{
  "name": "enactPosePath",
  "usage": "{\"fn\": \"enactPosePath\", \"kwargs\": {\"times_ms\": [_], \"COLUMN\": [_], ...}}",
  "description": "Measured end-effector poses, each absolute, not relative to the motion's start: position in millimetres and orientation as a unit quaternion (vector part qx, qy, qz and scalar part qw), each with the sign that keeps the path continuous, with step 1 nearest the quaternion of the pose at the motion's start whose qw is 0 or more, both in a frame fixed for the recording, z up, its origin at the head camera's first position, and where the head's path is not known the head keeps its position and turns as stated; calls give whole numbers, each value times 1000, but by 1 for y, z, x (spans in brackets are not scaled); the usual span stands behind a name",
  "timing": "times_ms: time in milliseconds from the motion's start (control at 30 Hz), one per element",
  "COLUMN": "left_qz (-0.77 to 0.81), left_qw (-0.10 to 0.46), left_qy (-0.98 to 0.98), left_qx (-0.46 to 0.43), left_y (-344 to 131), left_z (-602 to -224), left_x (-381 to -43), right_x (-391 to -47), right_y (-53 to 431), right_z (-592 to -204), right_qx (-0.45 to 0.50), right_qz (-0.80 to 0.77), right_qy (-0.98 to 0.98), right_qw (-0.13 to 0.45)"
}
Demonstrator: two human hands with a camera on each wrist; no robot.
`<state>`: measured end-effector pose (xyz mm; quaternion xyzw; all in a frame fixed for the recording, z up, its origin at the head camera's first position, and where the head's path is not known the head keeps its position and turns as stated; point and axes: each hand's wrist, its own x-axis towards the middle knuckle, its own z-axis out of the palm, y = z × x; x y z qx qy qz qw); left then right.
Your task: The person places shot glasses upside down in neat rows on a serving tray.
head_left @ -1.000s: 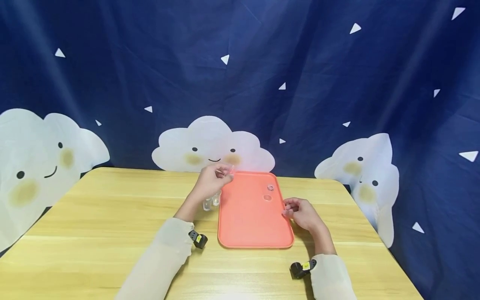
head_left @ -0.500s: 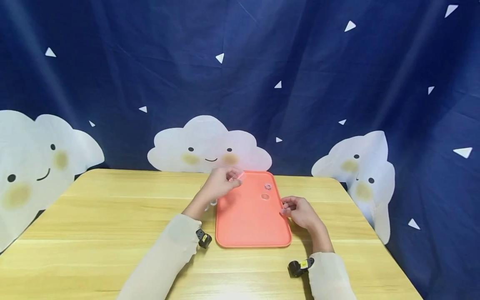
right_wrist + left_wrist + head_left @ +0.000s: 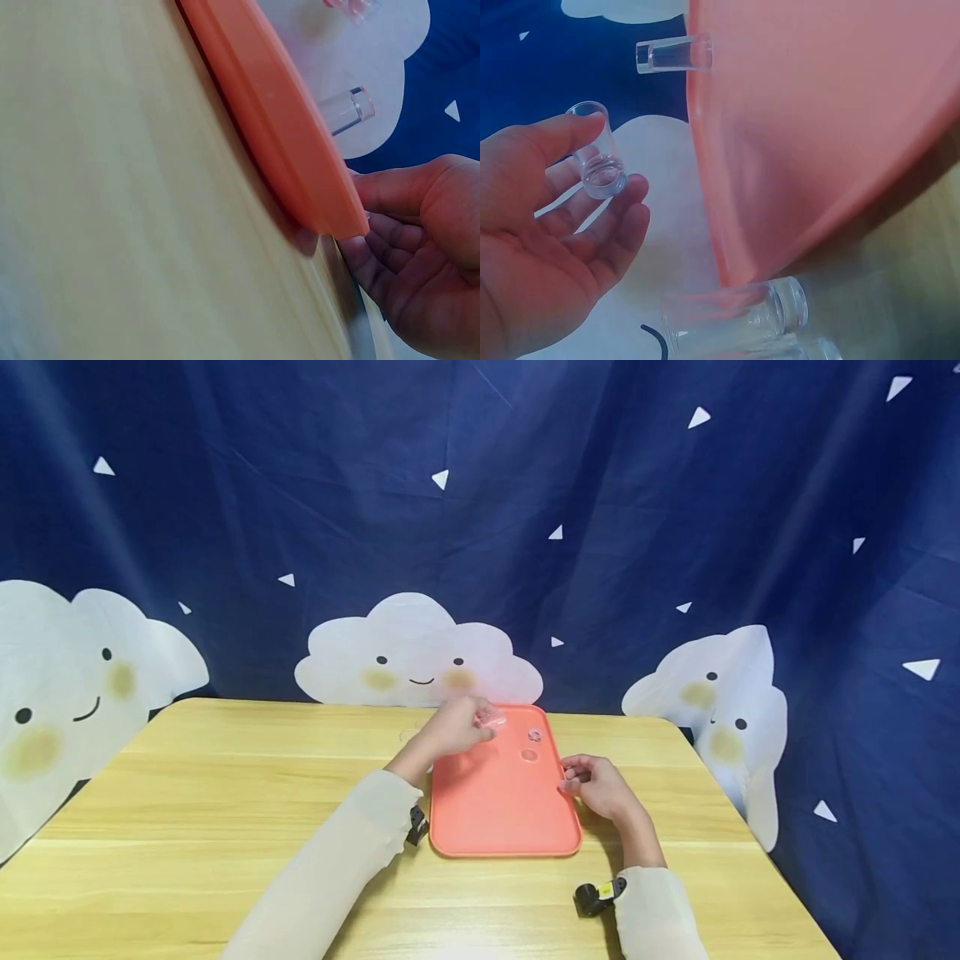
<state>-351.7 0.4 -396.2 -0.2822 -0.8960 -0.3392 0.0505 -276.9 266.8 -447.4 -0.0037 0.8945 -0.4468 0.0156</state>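
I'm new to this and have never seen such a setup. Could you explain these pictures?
There is no machine here, just a person's bare left hand and right hand. One picture comes from a camera on the head, looking forward and down. The other two come from wrist cameras, the black gadgets. On the wooden table lies a coral tray, with a standing clear cup on it. The left hand holds another clear cup, seemingly over the tray's far part; the right hand holds the tray's right edge. More clear cups, partly cut off, show beside the tray.
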Motion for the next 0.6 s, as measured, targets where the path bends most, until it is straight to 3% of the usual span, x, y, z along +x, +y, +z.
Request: {"fn": "enactPosePath", "kwargs": {"times_ms": [200,600], "left_qz": [-299,-368], "left_qw": [50,22], "left_qy": [-913,-899], "left_qx": [-272,-236], "left_y": [7,16], "left_z": [-397,-400], "left_x": [-356,-357], "right_x": [-277,-277], "right_y": [268,267], "right_z": [-448,-448], "right_qx": [-10,-10], "right_qz": [-449,-444], "right_qy": [894,896], "right_qw": [16,10]}}
